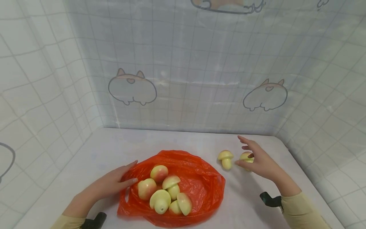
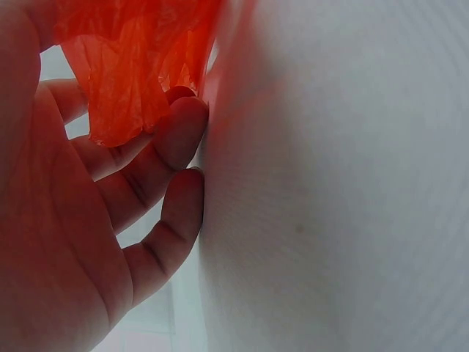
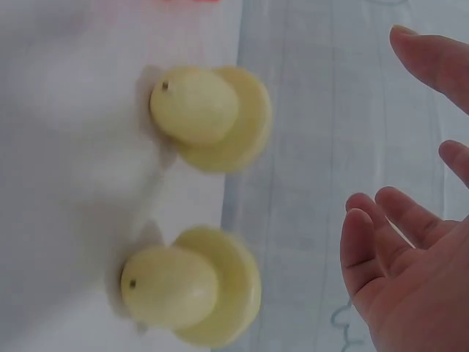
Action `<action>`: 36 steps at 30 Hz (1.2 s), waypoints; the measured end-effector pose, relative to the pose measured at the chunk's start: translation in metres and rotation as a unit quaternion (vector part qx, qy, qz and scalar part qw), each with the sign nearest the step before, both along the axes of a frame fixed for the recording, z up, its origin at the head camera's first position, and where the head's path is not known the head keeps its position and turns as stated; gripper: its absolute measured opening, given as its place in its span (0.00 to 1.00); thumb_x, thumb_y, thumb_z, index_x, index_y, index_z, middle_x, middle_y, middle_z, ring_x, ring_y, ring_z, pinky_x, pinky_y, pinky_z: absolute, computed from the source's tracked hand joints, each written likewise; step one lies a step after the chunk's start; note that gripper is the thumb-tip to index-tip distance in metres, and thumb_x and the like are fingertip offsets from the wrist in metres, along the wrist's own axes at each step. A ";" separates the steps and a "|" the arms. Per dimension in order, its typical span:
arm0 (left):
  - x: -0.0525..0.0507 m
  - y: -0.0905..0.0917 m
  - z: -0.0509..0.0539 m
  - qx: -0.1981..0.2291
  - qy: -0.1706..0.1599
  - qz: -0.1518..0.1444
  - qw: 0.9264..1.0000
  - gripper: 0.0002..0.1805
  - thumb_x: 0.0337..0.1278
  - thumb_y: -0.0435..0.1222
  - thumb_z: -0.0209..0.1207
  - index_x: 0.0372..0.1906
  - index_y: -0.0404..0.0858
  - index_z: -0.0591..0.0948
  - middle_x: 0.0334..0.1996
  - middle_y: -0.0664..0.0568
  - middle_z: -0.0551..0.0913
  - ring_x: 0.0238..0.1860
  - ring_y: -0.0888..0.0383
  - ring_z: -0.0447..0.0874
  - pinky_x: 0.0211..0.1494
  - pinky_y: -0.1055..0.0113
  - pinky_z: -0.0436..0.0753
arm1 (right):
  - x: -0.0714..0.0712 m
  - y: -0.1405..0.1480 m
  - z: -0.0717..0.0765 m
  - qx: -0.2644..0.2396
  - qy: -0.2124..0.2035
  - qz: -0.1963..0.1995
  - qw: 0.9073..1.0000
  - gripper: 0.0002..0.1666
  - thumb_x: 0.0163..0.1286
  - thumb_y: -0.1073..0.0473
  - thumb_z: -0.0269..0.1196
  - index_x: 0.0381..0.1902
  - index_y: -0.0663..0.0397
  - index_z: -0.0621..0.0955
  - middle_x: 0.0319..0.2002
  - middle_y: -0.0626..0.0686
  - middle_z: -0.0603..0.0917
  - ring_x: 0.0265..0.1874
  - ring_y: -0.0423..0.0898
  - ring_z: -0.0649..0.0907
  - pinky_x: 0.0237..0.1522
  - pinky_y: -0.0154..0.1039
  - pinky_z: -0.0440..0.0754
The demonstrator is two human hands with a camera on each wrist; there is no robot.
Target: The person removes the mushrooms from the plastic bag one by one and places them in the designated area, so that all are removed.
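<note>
An open red plastic bag point(image 1: 200, 190) lies on the white table, holding several yellow-and-red mushroom-shaped pieces point(image 1: 160, 201). My left hand point(image 1: 110, 184) rests at the bag's left edge, its thumb over the rim; the left wrist view shows relaxed fingers point(image 2: 157, 172) beside the red plastic point(image 2: 124, 88). My right hand point(image 1: 261, 162), fingers spread and holding nothing, hovers by two yellow mushroom pieces right of the bag. It partly hides the right one point(image 1: 246, 156); the left one point(image 1: 226, 159) shows whole. Both pieces point(image 3: 194, 106) point(image 3: 183, 286) appear beside the right hand point(image 3: 418, 271) in the right wrist view.
White gridded sheets with cartoon outlines point(image 1: 132, 89) stand behind the table point(image 1: 137, 140) and on both sides. Dark bands point(image 1: 270, 200) sit at both wrists, over light yellow sleeves point(image 1: 303, 211).
</note>
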State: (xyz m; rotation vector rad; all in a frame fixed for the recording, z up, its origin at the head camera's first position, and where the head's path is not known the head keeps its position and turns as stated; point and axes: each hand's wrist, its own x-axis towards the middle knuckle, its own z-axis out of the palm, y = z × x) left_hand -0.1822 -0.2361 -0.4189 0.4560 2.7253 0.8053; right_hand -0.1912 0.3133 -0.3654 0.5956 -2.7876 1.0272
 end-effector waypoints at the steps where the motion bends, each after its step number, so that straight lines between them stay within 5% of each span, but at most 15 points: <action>1: -0.001 0.000 0.000 0.001 0.002 0.000 1.000 0.46 0.60 0.62 0.58 0.76 0.42 0.61 0.68 0.43 0.70 0.68 0.38 0.66 0.64 0.36 0.69 | 0.000 -0.003 0.001 0.001 0.001 0.002 1.000 0.55 0.60 0.41 0.72 0.78 0.41 0.57 0.70 0.55 0.64 0.62 0.57 0.74 0.53 0.55 0.79; 9: 0.002 -0.002 -0.001 -0.009 -0.025 0.026 0.999 0.47 0.57 0.63 0.59 0.76 0.45 0.62 0.67 0.45 0.72 0.67 0.39 0.67 0.63 0.36 0.69 | -0.001 -0.040 0.004 -0.008 -0.014 0.039 0.999 0.53 0.58 0.44 0.74 0.76 0.31 0.59 0.70 0.47 0.66 0.61 0.48 0.75 0.52 0.50 0.79; 16: 0.003 -0.001 -0.001 0.001 -0.003 0.015 1.000 0.46 0.58 0.63 0.58 0.76 0.45 0.62 0.68 0.46 0.70 0.68 0.40 0.65 0.65 0.37 0.68 | 0.002 -0.065 0.004 -0.013 -0.026 0.069 0.997 0.51 0.58 0.40 0.73 0.75 0.28 0.61 0.69 0.39 0.66 0.59 0.41 0.76 0.53 0.47 0.80; 29: 0.001 0.001 0.001 0.010 -0.012 0.017 1.000 0.46 0.58 0.62 0.60 0.76 0.45 0.63 0.68 0.46 0.71 0.68 0.40 0.66 0.63 0.37 0.70 | 0.003 -0.103 -0.008 -0.017 -0.077 0.116 0.990 0.47 0.59 0.37 0.71 0.72 0.20 0.62 0.66 0.34 0.68 0.57 0.44 0.78 0.52 0.49 0.81; 36: 0.002 0.000 0.000 0.007 -0.008 0.014 1.000 0.46 0.58 0.62 0.60 0.76 0.44 0.63 0.67 0.45 0.71 0.68 0.39 0.66 0.63 0.37 0.70 | 0.005 -0.116 -0.012 -0.021 -0.080 0.152 0.985 0.45 0.61 0.38 0.70 0.73 0.24 0.63 0.66 0.43 0.70 0.56 0.47 0.78 0.51 0.47 0.82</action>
